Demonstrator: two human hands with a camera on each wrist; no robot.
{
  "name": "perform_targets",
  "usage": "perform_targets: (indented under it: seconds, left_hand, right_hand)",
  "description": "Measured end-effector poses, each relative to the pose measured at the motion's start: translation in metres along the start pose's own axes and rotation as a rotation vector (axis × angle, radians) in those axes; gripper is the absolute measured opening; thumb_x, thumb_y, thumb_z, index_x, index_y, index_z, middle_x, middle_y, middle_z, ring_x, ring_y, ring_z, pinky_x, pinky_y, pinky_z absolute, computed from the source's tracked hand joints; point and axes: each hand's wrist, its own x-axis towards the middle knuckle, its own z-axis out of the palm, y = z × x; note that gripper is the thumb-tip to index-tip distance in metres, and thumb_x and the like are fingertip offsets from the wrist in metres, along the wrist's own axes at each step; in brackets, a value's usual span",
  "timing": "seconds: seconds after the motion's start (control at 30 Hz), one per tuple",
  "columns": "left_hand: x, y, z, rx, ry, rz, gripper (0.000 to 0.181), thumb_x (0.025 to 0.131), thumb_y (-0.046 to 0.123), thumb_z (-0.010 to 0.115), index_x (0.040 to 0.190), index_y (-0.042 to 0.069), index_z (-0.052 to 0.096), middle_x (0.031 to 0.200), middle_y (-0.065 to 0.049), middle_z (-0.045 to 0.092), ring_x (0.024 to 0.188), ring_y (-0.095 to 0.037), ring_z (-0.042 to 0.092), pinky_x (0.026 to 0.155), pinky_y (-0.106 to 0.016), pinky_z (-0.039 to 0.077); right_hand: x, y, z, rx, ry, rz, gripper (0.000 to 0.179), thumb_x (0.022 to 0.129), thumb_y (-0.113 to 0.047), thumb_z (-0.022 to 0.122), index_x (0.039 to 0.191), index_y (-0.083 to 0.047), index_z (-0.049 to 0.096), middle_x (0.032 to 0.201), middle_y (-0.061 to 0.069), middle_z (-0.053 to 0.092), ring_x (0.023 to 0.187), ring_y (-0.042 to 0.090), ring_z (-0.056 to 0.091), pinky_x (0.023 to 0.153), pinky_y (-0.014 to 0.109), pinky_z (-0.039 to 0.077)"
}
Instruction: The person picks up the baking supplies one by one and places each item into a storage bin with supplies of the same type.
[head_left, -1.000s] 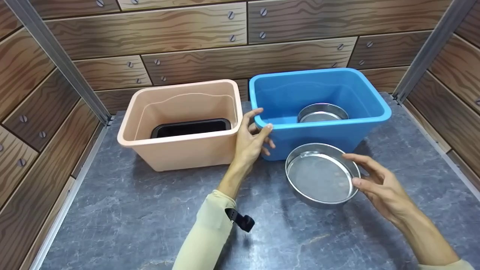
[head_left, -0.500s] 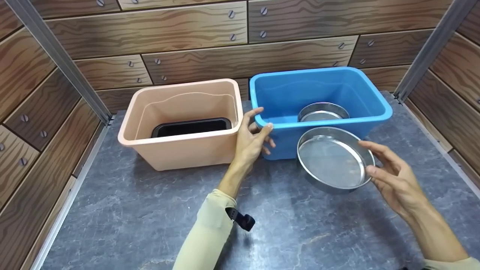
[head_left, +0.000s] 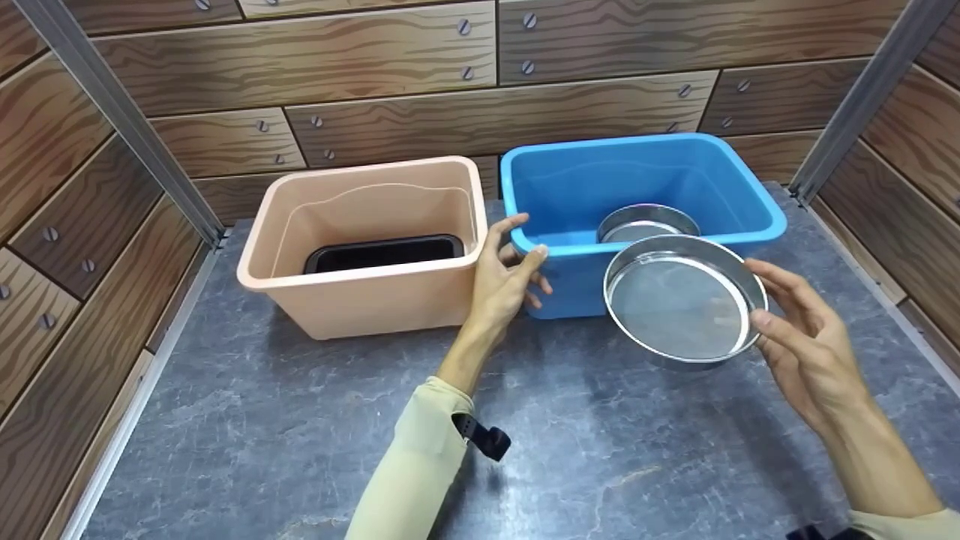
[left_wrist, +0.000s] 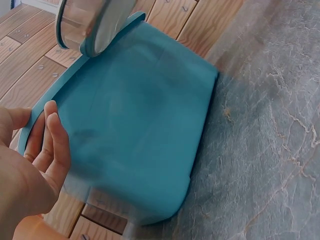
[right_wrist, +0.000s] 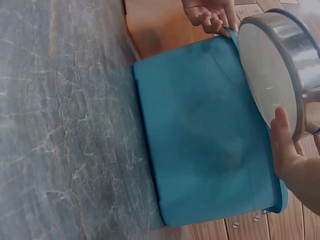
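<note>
My right hand [head_left: 814, 341] pinches the right rim of a round metal sieve [head_left: 679, 307] with a fine mesh bottom. The sieve hangs tilted in the air before the front rim of the blue bin [head_left: 562, 281]. In the right wrist view the sieve's mesh underside [right_wrist: 265, 70] shows, with fingers on its edge. My left hand [head_left: 499, 292] grips the blue bin's near left corner, thumb and fingers on either side of the rim, as the left wrist view shows. A second metal sieve [head_left: 637, 231] lies inside the blue bin, partly hidden by the front wall.
Left of the blue bin stands a peach bin [head_left: 375, 307], with a black tray-like thing [head_left: 382, 253] inside. Both bins stand on a grey marbled table [head_left: 300, 435]. Wood-patterned walls [head_left: 390, 52] enclose the back and sides.
My right hand has lifted the sieve up and to the right, from in front of the blue bin to the height of its rim. The left hand has stayed on the rim.
</note>
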Motion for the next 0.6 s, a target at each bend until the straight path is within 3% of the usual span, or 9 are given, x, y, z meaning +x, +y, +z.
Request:
perform_targets:
  seconds: [0.6]
  left_hand:
    - [0.0002, -0.0006, -0.0003, -0.004, 0.0, 0.002, 0.052, 0.1, 0.007, 0.069, 0.147, 0.013, 0.048, 0.085, -0.013, 0.063, 0.053, -0.015, 0.064, 0.039, -0.025, 0.05]
  right_hand:
    - [0.0067, -0.0048, 0.0059, 0.08, 0.015, -0.034, 0.049, 0.101, 0.013, 0.042, 0.149, 0.005, 0.046, 0.141, 0.021, 0.049, 0.112, 0.025, 0.063, 0.089, 0.03, 0.062]
